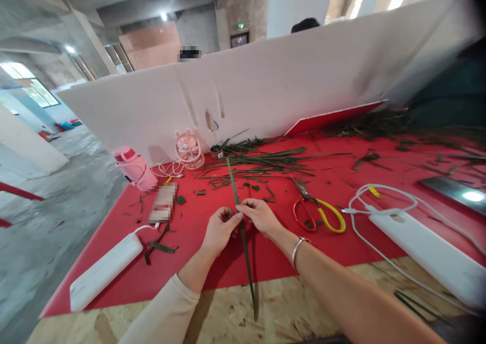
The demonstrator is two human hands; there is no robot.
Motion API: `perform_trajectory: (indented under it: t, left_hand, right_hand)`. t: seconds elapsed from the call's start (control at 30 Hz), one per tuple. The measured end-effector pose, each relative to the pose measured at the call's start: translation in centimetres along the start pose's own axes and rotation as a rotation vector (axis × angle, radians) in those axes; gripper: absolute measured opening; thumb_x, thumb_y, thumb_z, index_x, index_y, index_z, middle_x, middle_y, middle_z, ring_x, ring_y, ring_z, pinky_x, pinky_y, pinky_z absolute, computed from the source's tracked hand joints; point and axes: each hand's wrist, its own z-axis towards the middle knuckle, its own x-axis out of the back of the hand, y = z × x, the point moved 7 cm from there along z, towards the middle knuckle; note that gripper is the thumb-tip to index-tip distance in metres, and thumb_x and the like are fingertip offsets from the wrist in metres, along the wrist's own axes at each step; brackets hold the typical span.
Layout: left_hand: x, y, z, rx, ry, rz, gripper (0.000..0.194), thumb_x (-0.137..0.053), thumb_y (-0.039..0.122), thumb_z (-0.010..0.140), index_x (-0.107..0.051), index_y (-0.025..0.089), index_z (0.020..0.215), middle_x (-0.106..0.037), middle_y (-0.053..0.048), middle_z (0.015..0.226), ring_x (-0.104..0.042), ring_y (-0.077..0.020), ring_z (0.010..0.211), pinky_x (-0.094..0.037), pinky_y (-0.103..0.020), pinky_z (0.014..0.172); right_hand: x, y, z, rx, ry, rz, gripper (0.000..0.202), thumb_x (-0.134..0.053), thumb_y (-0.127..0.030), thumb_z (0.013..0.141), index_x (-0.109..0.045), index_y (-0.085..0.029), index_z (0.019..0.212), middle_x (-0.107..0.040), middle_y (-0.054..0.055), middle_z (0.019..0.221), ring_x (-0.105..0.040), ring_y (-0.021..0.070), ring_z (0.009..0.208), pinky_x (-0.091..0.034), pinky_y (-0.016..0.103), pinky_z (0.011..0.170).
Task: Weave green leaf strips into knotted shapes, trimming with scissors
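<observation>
Between my two hands runs a long, narrow green leaf strip [248, 268], its far end pointing up the table and its near end hanging toward the board edge. My left hand [223, 226] pinches the strip from the left with thumb and bent fingers. Right beside it, my right hand [258, 216] grips the same strip between thumb and forefinger; a silver bangle circles that wrist. Scissors [313, 207] with one red and one yellow handle lie to the right of my hands. Beyond them is a loose pile of green leaf strips [266, 161].
Left on the red table covering [114, 253] are a white power bank [106, 272], a pink bottle [135, 169] and a pink cup [189, 150]. To the right lie another white power bank [429, 253], its looped cable and a dark phone [455, 192]. A white partition [266, 90] stands behind.
</observation>
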Motion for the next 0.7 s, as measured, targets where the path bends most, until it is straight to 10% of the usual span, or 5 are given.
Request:
perform_trajectory:
  t: [0.4, 0.7]
  left_hand:
    - [0.3, -0.9, 0.9, 0.003, -0.087, -0.339, 0.048, -0.074, 0.028, 0.058, -0.057, 0.015, 0.100, -0.058, 0.003, 0.060, -0.051, -0.0060, 0.050, -0.043, -0.018, 0.050]
    - [-0.3, -0.4, 0.6, -0.077, -0.159, -0.171, 0.044, -0.069, 0.030, 0.063, -0.062, 0.014, 0.103, -0.054, 0.003, 0.063, -0.048, -0.0067, 0.052, -0.046, -0.022, 0.053]
  right_hand:
    - [-0.7, 0.4, -0.3, -0.107, -0.128, -0.070, 0.026, -0.064, -0.041, 0.066, -0.059, -0.016, 0.065, -0.045, -0.007, 0.045, -0.031, 0.0036, 0.039, -0.020, 0.019, 0.038]
    - [-1.3, 0.3, -0.6, -0.014, -0.170, -0.139, 0.016, -0.056, -0.032, 0.070, -0.059, -0.016, 0.072, -0.059, -0.003, 0.056, -0.054, 0.0105, 0.046, -0.043, 0.022, 0.046]
